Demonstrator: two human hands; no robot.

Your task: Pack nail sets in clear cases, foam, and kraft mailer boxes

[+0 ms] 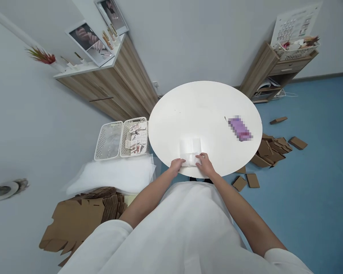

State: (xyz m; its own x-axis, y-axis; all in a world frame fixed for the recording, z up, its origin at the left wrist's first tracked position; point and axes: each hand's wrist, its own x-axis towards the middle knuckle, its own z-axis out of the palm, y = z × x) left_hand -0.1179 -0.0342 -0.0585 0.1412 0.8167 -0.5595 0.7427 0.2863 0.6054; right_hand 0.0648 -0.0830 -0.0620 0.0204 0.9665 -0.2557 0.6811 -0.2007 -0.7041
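A thin, whitish, translucent packing sheet point(190, 145) lies at the near edge of the white oval table point(194, 102). Its near part is folded over into a flat bundle; whatever may be inside cannot be made out. My left hand point(177, 166) holds the bundle's left end, thumb on top and the other fingers curled at the edge. At the right end, my right hand point(205, 164) grips the fold between thumb and bent fingers.
A blurred-out purple object point(240, 128) lies on the table's right. Left stand two white baskets point(108, 140), one with printed packets point(137, 139), above white sheets point(111, 175) and flat cardboard point(77, 217). Folded brown boxes point(271, 150) are heaped on the right floor. Cabinets point(103, 91) stand behind.
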